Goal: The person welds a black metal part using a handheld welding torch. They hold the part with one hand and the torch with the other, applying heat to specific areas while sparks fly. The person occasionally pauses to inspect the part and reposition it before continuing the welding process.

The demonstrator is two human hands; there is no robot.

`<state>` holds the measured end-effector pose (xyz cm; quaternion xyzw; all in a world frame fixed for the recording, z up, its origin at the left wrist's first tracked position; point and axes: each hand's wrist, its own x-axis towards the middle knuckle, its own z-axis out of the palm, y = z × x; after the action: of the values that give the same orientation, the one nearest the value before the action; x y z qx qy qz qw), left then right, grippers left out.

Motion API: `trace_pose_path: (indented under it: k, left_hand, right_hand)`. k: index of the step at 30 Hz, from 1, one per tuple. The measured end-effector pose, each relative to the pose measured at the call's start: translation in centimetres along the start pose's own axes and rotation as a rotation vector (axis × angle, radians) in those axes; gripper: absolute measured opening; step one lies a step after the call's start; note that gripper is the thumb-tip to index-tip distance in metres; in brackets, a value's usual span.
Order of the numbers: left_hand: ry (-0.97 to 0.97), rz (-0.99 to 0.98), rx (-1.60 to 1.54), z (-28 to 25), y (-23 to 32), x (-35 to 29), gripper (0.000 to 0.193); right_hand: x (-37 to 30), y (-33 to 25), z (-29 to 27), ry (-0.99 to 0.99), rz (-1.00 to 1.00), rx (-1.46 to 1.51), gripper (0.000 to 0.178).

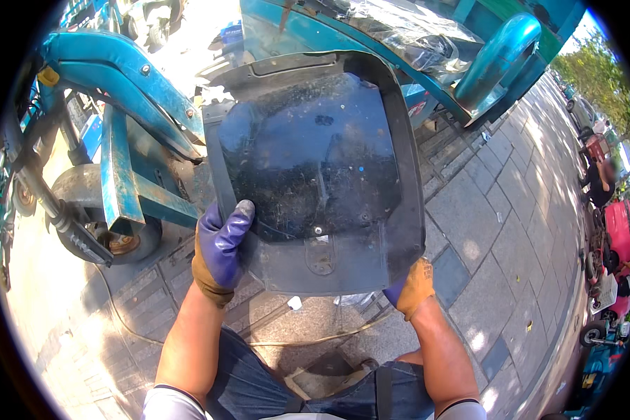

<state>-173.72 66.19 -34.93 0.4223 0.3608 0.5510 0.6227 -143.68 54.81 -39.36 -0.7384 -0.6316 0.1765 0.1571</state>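
panel: we've got a big black plastic panel (pixel 315 168) held up in front of us, over the paving (pixel 497 231), dusty inner face turned our way, probably so we can look that side over
left hand: our left hand (pixel 220 252), in a purple and tan glove, is clamped on the panel's near left edge, thumb lying up along the inner face, fingers hidden behind it
right hand: our right hand (pixel 411 288) has the same sort of glove and sits under the near right corner; we only see the tan cuff and a bit of purple, so it looks like it's gripping from below, but the fingers are hidden
why two hands: one at each near corner keeps a wide floppy piece like this from twisting, we reckon
long axis: runs near to far, a bit tipped; the wider rounded end points far, toward the blue vehicle (pixel 140 119), and the narrower end with the screw holes is near us
raised rim: runs round the right and far sides, facing us
surroundings: the vehicle's wheel (pixel 98 231) is on the left, a thin cable (pixel 315 341) lies on the ground below the panel, and red machines (pixel 619 238) sit far right
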Motion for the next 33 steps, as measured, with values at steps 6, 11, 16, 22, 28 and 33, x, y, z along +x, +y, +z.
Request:
trace_pose_path:
  k: [6, 11, 16, 22, 28, 33]
  left_hand:
    - [0.121, -0.021, -0.466, -1.6, -0.2, 1.8, 0.029]
    - [0.167, -0.071, -0.527, -2.4, -0.3, 2.2, 0.039]
    - [0.169, -0.063, -0.548, -2.3, 0.0, 1.9, 0.045]
    - [0.142, -0.008, -0.455, -1.6, 0.4, 1.3, 0.032]
    - [-0.005, -0.053, 0.085, 0.0, 0.7, -1.0, 0.02]
    - [-0.043, 0.02, 0.065, 1.3, 0.6, -1.8, 0.02]
  right_hand:
    - [-0.2, -2.9, -1.0, -0.005, 0.097, 0.299, 0.056]
    - [0.0, -2.9, -1.6, -0.028, 0.131, 0.221, 0.056]
    - [0.2, -3.2, -1.5, 0.06, 0.107, 0.198, 0.041]
    - [0.1, -2.8, -0.8, 0.115, 0.086, 0.253, 0.044]
    - [-0.2, 1.1, 0.6, 0.006, -0.19, -0.446, 0.033]
    - [0.2, 2.0, 1.5, 0.118, -0.231, -0.299, 0.034]
